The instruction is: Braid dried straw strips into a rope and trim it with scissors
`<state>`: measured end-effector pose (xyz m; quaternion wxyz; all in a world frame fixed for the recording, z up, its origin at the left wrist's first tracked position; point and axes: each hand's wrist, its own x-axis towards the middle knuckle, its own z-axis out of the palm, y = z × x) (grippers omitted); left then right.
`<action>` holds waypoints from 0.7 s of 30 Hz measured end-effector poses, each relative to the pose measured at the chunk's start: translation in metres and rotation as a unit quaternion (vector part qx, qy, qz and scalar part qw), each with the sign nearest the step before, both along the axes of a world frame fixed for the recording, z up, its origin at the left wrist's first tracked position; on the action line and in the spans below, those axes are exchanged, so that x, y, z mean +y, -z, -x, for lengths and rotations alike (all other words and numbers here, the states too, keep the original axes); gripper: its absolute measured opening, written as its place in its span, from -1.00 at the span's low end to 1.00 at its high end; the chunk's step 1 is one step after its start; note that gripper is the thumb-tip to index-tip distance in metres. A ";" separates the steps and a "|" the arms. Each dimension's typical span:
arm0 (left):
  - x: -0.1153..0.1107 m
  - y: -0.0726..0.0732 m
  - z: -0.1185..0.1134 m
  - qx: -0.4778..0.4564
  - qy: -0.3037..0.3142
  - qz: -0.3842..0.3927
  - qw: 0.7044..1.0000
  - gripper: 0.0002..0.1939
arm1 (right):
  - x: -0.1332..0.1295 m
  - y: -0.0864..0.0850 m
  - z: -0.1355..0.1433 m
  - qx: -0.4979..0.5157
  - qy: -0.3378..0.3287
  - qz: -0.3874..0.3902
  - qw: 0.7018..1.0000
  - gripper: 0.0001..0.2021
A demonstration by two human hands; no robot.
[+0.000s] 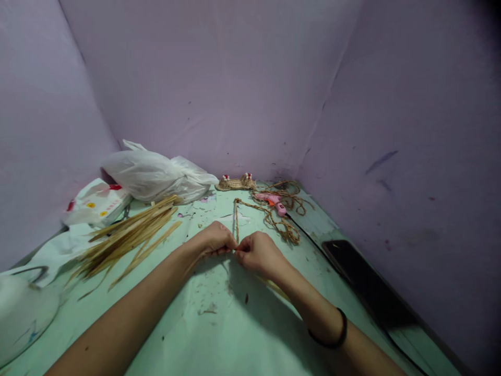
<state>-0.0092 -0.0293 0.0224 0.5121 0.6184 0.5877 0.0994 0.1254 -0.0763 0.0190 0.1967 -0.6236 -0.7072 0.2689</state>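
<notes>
- The bag (151, 175) is white, thin and puffy, with a twisted neck; what is in it does not show.
- The pack (96, 206) is just left of the bag; it is white with red and yellow spots, and its inside cannot be seen.
- The rope (236, 222) is brown, twisty and rough; it is nearer the person than the bag, and to its right; it runs up from the fingers, bends sharply, then goes to a curly heap.
- The left hand (219, 238) and the right hand (256, 253) meet at the rope's near end; both have their fingers pinched together on it, and the rest of the rope lies just past them.
- The strips (136, 235) are flat, dry and yellow-brown; they lie in a loose bunch in front of the bag.
- The woven thing (236, 184) is right of the bag, with red and white beads on top; farther right is the pink gun (277, 202) with a black cord; the black phone (364, 277) is farther right and nearer; all sit on the green table (188, 329).
</notes>
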 end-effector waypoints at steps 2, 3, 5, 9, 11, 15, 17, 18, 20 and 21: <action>0.002 0.000 0.002 0.003 0.007 0.006 1.000 -0.88 | 0.005 0.003 -0.005 0.043 -0.013 0.042 0.998 -0.86; 0.003 0.000 0.003 0.001 0.011 0.010 1.000 -0.86 | 0.008 0.004 -0.008 0.075 -0.002 0.062 0.995 -0.86; 0.004 0.002 0.004 -0.010 0.016 0.016 1.000 -0.85 | 0.014 0.004 -0.012 0.158 0.059 0.084 0.982 -0.88; 0.008 0.007 0.007 -0.054 0.016 0.027 0.998 -0.85 | 0.016 0.002 -0.009 0.346 0.138 0.172 0.912 -0.95; 0.008 0.009 0.008 -0.058 0.020 0.024 0.998 -0.84 | 0.014 0.003 -0.004 0.383 0.102 0.230 0.889 -0.91; 0.004 0.006 0.005 -0.058 0.035 0.003 0.998 -0.88 | 0.013 0.008 -0.001 0.329 0.076 0.216 0.916 -0.85; 0.001 0.001 0.004 -0.067 0.050 -0.007 0.997 -0.91 | 0.014 0.011 -0.002 0.309 0.086 0.199 0.926 -0.87; 0.000 -0.002 0.003 -0.066 0.056 -0.013 0.996 -0.92 | 0.015 0.012 -0.002 0.309 0.089 0.195 0.927 -0.88; -0.002 -0.005 0.003 -0.050 0.057 -0.024 0.997 -0.93 | 0.016 0.013 -0.003 0.322 0.085 0.195 0.922 -0.90; -0.002 -0.006 0.003 -0.038 0.053 -0.027 0.997 -0.93 | 0.017 0.014 -0.004 0.331 0.083 0.197 0.919 -0.90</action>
